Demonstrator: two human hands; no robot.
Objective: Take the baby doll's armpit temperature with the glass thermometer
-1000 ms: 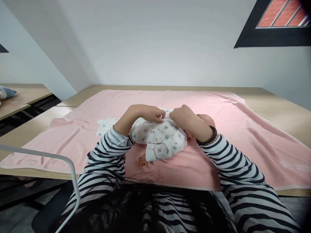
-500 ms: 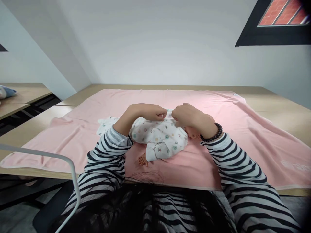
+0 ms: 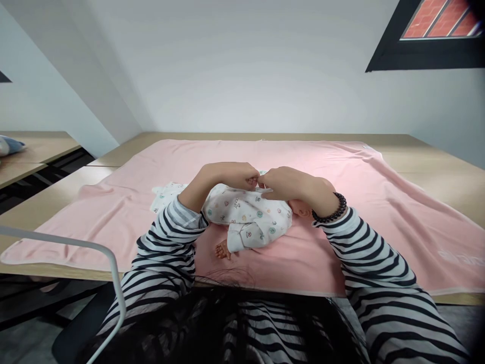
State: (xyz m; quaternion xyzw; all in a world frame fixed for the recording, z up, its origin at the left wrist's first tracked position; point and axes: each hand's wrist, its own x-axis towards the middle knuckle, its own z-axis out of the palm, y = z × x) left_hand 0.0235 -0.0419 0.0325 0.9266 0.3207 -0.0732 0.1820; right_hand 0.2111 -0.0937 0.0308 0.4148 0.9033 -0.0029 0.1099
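A baby doll lies on its back in a white printed gown (image 3: 242,205), its head (image 3: 302,208) to the right, mostly hidden behind my right arm. One small doll hand (image 3: 223,249) rests palm up on the pink blanket (image 3: 303,268). Over the doll's chest, my left hand (image 3: 244,175) is closed in a pinch. My right hand (image 3: 282,182) meets it there, fingers bent and closed. A narrow white cloth tie (image 3: 266,190) shows at the fingertips between both hands. Exactly how each finger grips it is hidden.
The blanket covers most of a wooden table (image 3: 420,162) against a white wall. A curved white bar (image 3: 113,268) stands at the lower left. Another table (image 3: 41,144) at the far left bears a blue and white thing (image 3: 11,145). A dark-framed window (image 3: 428,53) is at upper right.
My right hand has come down and left, so its fingertips now meet those of my left hand. The left hand has hardly moved. The doll lies as before.
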